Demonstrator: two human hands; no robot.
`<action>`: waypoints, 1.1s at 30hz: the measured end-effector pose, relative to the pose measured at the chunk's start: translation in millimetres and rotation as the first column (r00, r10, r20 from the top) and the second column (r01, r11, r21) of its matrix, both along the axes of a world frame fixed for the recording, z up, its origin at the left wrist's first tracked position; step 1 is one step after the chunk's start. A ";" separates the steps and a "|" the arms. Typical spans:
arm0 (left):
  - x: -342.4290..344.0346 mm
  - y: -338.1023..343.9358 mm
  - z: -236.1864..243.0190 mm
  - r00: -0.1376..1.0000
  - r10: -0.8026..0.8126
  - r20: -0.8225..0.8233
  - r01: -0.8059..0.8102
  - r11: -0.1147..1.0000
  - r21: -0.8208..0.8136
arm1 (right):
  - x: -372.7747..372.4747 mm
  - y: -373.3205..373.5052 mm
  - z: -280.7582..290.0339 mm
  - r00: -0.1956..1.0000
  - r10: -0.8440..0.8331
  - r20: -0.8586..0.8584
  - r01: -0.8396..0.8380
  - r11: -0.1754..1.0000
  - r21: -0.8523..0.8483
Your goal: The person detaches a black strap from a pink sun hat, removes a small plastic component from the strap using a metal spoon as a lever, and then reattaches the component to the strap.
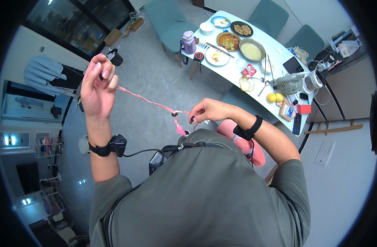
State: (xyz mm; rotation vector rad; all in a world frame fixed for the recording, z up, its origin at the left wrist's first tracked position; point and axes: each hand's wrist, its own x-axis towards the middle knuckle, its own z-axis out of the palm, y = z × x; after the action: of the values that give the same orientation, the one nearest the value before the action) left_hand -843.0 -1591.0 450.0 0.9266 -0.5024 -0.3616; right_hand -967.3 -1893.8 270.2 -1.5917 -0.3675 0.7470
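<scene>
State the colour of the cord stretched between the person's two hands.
Pink. The cord runs from the raised left hand to the right hand, seen in the head view.

Left hand (98,84) is raised high, forearm upright, palm toward the camera, fingertips pinched together in a closed grip. Right hand (209,112) sits lower, close to the chest, elbow bent outward, thumb and fingers also pinched. Both wrists carry black bands.

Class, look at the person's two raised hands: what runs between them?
In the head view, a pink cord stretches from the left hand down to the right hand, with a small black bead near the right fingers.
</scene>
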 end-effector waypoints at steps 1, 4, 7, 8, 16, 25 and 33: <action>-1.0 4.7 -2.2 1.000 0.017 0.000 -0.017 1.000 0.003 | -0.9 -2.5 0.2 1.000 0.009 -0.001 -0.009 1.000 -0.004; 0.8 21.7 -9.2 0.993 0.111 -0.027 -0.111 0.994 -0.004 | -5.0 -17.7 10.1 1.000 -0.011 0.010 0.012 0.997 -0.070; 9.8 46.9 -13.1 0.985 0.169 -0.041 -0.172 0.981 -0.086 | -10.3 -51.8 6.1 0.989 -0.126 -0.080 0.125 0.992 -0.017; 13.1 56.4 -14.4 0.973 0.228 -0.024 -0.229 0.970 -0.080 | -13.4 -62.4 7.6 0.984 -0.166 -0.068 0.165 0.986 -0.028; 33.3 88.1 -31.2 0.826 0.557 0.088 -0.563 0.823 0.072 | -36.4 -108.2 65.0 0.945 -0.324 0.044 0.326 0.943 -0.065; 4.6 -27.5 -26.1 0.975 0.008 0.222 -0.157 0.733 0.662 | -58.6 -61.0 143.1 0.214 0.250 0.944 0.669 0.666 -0.328; -35.5 -144.0 -47.8 0.757 -0.605 0.245 0.317 0.669 0.672 | -59.0 -51.4 162.3 -0.059 0.365 0.929 0.699 0.680 -0.223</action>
State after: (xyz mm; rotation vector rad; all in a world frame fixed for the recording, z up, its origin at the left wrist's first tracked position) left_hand -878.5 -1735.0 402.2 1.5178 -1.1248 -0.8319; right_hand -1026.3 -1945.3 432.6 -2.7280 -0.9683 -1.0392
